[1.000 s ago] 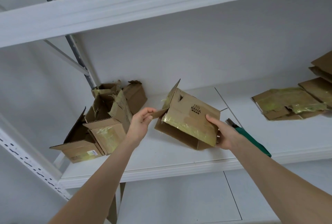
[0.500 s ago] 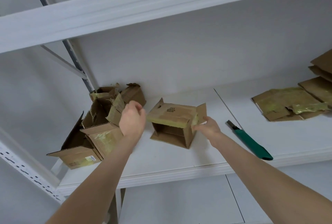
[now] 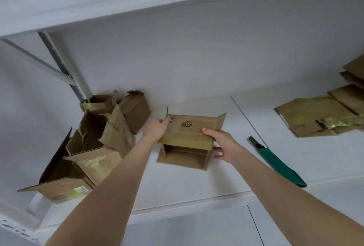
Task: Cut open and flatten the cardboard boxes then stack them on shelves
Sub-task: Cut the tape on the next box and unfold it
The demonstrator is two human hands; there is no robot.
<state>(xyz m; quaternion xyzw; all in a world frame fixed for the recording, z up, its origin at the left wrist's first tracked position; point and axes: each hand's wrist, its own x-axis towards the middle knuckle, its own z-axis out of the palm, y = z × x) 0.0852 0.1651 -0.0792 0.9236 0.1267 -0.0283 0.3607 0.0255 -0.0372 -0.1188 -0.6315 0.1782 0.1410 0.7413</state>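
One left hand (image 3: 155,131), one right hand (image 3: 226,147), one held box (image 3: 190,128), one green knife (image 3: 281,167), one box heap (image 3: 94,160), one flattened stack (image 3: 307,113).

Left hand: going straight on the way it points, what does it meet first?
The printed box: the left hand grips its left flap. Past that, probably only the back wall, though depth is unclear.

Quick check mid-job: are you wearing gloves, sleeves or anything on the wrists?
No. The left grip and right grip are ungloved, no rings seen. The left forearm and right forearm are bare to the frame edge: no sleeves, watch or bands in view.
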